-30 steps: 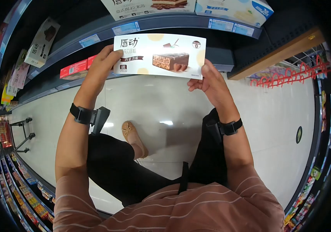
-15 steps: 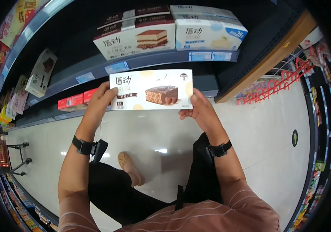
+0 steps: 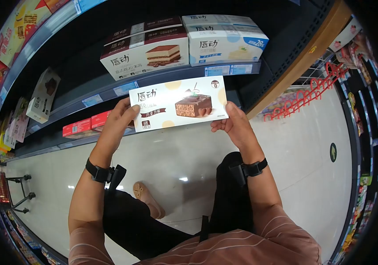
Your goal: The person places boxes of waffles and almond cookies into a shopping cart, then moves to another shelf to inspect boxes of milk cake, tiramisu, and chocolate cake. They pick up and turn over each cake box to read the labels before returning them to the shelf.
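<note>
A white box of chocolate cake (image 3: pixel 167 115), with a brown cake slice printed on its front, is held out between my two hands. My left hand (image 3: pixel 123 115) grips its left end, thumb on the front face. At the right end, my right hand (image 3: pixel 234 121) pinches the box with the thumb near the edge and the other fingers curled below and behind. The box tilts slightly, its right end higher. Beyond it on the shelf stand tiramisu cake boxes (image 3: pixel 147 55) and, beside them, white-and-blue cake boxes (image 3: pixel 224 46).
A similar white box (image 3: pixel 43 97) stands farther left on the shelf (image 3: pixel 76 90). Red boxes (image 3: pixel 77 128) sit on the lower shelf. A wooden post (image 3: pixel 295 57) and red wire hooks (image 3: pixel 304 97) are to the right. A cart (image 3: pixel 19 190) stands at far left.
The box has tilted, its right end rising, and shifted a little to the right with both hands. The shelf goods appear slightly lower and more to the left in view.
</note>
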`<state>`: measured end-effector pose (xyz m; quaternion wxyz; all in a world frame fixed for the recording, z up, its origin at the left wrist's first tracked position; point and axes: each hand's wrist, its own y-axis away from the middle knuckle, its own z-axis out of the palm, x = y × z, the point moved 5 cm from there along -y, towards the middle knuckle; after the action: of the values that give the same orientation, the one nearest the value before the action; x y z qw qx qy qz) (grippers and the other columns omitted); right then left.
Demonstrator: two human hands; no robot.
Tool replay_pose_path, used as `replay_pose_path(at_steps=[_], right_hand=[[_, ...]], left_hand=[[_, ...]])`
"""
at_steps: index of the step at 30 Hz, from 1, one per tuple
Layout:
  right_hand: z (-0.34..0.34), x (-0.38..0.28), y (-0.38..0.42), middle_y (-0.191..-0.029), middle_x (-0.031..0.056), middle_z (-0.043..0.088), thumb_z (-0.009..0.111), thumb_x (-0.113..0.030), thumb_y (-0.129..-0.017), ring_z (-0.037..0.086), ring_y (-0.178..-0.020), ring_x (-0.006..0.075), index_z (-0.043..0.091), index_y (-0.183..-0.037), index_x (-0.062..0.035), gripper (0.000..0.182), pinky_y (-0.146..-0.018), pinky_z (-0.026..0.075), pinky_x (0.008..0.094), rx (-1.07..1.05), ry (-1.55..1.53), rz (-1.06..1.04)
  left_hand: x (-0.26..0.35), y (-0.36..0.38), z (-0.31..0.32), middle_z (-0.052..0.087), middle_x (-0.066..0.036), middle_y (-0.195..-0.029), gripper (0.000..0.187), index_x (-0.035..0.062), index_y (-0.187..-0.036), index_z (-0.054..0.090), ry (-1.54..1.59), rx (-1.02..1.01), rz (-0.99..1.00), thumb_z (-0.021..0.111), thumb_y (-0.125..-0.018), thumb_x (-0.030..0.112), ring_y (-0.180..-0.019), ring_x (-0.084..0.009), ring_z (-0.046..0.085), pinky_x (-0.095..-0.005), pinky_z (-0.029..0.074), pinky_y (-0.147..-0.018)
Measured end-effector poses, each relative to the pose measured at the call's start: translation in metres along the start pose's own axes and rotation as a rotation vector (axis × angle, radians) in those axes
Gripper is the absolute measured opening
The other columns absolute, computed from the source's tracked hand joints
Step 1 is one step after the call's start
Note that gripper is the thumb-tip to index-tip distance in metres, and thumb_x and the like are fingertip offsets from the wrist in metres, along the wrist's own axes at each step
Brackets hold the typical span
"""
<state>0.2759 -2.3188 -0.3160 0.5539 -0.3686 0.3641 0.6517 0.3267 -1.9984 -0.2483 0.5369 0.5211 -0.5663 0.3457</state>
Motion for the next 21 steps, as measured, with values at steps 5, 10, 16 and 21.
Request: replay_pose_path(at_steps=[5,10,16,21], right_hand=[[0.0005,-0.0003,-0.0008,-0.102,0.0095,0.067,0.052,-0.050,-0.102,0.068,-0.083,0.0168,0.054,-0.124,-0.0032,0.052,-0.076,0.058,0.0329,0.016,-0.003,0.008],[-0.0009,0.0010,-0.0055,-0.099,0.0091,0.067,0.050,-0.051,-0.103,0.068,-0.082,0.0168,0.055,-0.122,-0.0038,0.051,-0.075,0.058,0.0328,0.002,-0.014,0.010],[-0.0024,0.0016,-0.0068,-0.096,0.0087,0.067,0.049,-0.052,-0.103,0.068,-0.081,0.0167,0.056,-0.119,-0.0043,0.051,-0.075,0.057,0.0328,0.015,0.001,0.030],[-0.0031,0.0022,-0.0062,-0.095,0.0089,0.067,0.048,-0.052,-0.103,0.068,-0.081,0.0163,0.056,-0.120,-0.0042,0.051,-0.075,0.058,0.0327,0.009,0.005,0.027]], left_hand=[[-0.0012,-0.0043,-0.0016,0.065,-0.009,-0.117,0.056,0.0002,-0.135,0.054,0.010,0.005,0.004,0.060,-0.098,0.041,-0.105,-0.0155,0.062,-0.0305,0.047,-0.095],[-0.0017,-0.0052,-0.0039,0.066,-0.010,-0.114,0.059,-0.0005,-0.136,0.052,0.004,0.014,0.029,0.059,-0.098,0.044,-0.097,-0.0145,0.063,-0.0294,0.049,-0.084],[-0.0064,-0.0066,-0.0057,0.065,-0.008,-0.118,0.053,0.0014,-0.135,0.055,0.040,0.002,-0.011,0.058,-0.100,0.041,-0.105,-0.0144,0.062,-0.0295,0.048,-0.093],[-0.0025,-0.0045,-0.0025,0.065,-0.008,-0.118,0.053,0.0013,-0.135,0.055,0.027,0.008,-0.006,0.058,-0.100,0.041,-0.104,-0.0142,0.062,-0.0291,0.047,-0.092]])
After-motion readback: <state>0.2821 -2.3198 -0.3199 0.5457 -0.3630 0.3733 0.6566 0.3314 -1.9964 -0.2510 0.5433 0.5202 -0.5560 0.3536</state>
